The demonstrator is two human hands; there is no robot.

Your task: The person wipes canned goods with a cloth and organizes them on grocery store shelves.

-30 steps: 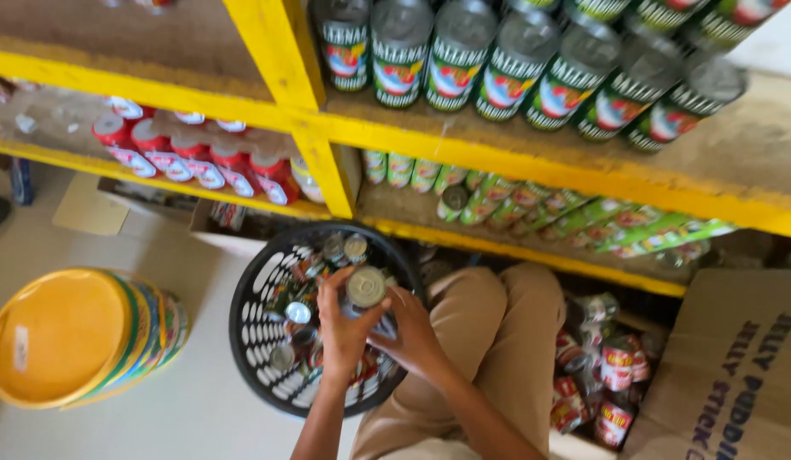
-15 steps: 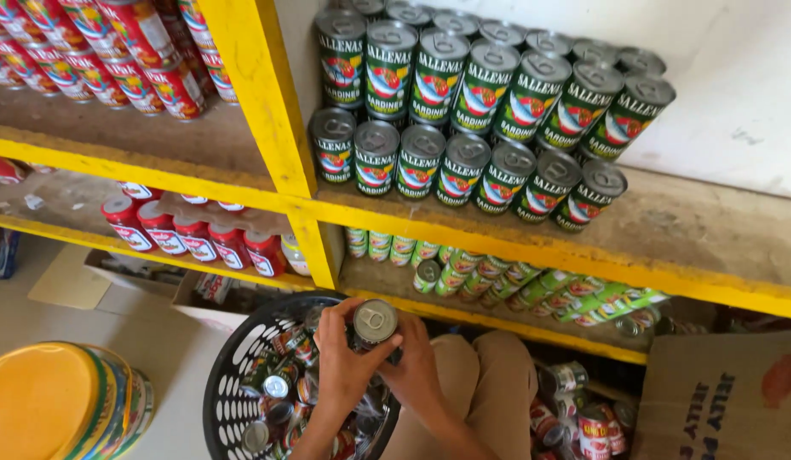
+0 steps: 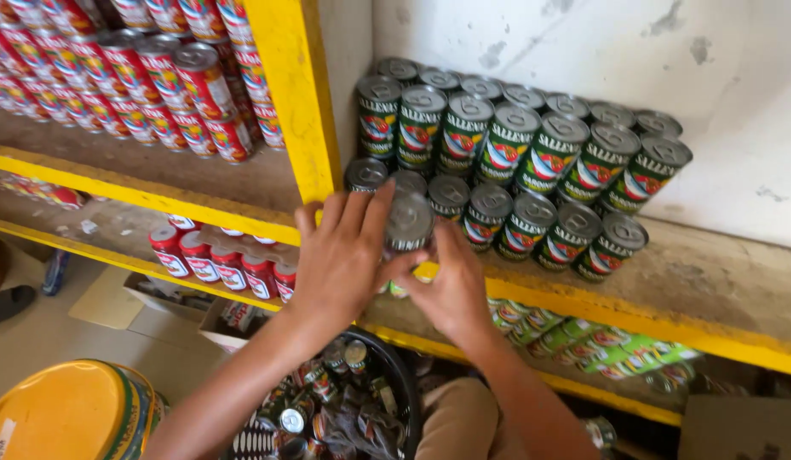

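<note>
Both hands met at frame centre, at front edge of wooden shelf (image 3: 710, 290). Left hand (image 3: 340, 255) wrapped around can (image 3: 408, 228), fingers spread over its side, label mostly hidden. Right hand (image 3: 451, 285) gripped same can from lower right, thumb across front. Can sat level with stacked green-label cans (image 3: 532, 162). Red-label cans (image 3: 157, 77) upper left, cut by frame edge. Black basket (image 3: 395, 375) below, contents blurred, possibly more cans. Yellow bucket (image 3: 67, 413) lower left, half cropped.

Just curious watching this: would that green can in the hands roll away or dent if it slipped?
The can looks like rigid metal, so probably hard to dent. Being round, it would likely roll on its side. Both hands, left hand and right hand, grip it.
</note>
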